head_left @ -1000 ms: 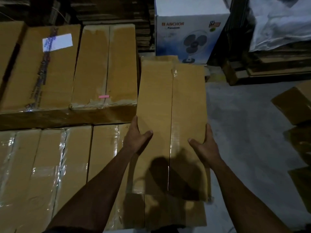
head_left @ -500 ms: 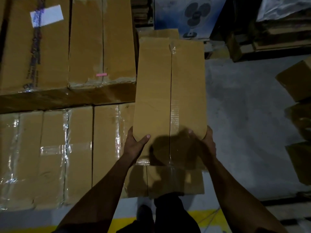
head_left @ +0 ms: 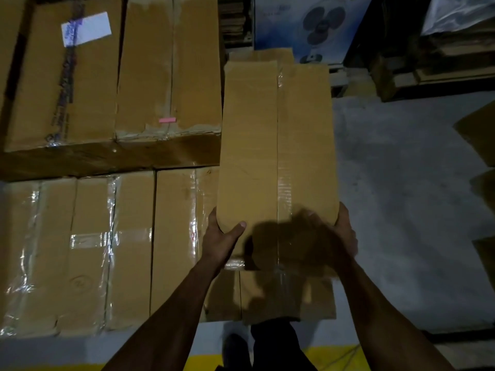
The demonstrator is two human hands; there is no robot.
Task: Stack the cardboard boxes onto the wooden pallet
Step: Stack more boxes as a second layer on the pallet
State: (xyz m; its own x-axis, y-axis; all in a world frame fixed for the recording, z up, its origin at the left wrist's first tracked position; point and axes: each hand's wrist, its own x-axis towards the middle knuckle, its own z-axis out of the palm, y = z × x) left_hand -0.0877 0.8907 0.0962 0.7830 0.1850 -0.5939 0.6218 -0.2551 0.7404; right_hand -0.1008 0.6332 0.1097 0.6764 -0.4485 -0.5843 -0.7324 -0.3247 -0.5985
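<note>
Concrete floor (head_left: 401,196) beneath two-handed grip-held cardboard box (head_left: 276,145)

Pretty dim in here, light's low and patchy. Grey concrete floor (head_left: 401,196) takes up the right side, with a yellow painted stripe (head_left: 334,356) along the near edge. Up top there's a white and blue fan carton (head_left: 302,25), and dark stacked timber (head_left: 442,68) with a plastic sheet (head_left: 460,14) over it in the far right corner.
</note>
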